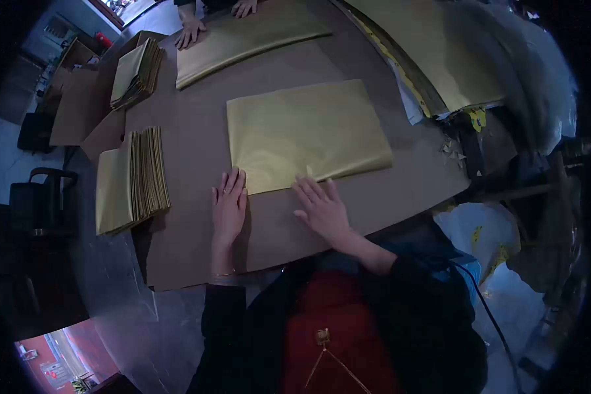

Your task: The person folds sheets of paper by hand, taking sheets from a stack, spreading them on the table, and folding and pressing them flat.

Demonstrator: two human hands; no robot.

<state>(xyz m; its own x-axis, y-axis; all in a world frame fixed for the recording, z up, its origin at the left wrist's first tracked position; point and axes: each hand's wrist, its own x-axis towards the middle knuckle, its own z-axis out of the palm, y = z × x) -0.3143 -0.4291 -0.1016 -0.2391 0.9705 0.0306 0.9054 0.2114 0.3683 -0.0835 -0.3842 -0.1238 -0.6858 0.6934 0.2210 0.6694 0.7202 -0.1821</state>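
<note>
A folded gold sheet (308, 128) lies flat on the brown table surface in front of me. My left hand (230, 207) rests at its near left corner, fingertips on the sheet's edge, fingers stretched out, a ring on one finger. Flat on the sheet's near edge, toward the middle, is my right hand (322, 207) with its fingers spread. Neither hand grips anything. Beyond this sheet lies another folded gold sheet (243, 43), with a co-worker's hand (190, 33) on its left end and the co-worker's other hand (244, 7) near its far edge.
At the table's left edge stand a stack of folded gold sheets (134, 177) and a second stack (138, 72) farther back. Large gold sheets (440, 52) cover the far right, beside clear plastic (538, 72). A cardboard box (82, 108) and a black chair (43, 200) are left of the table (190, 243).
</note>
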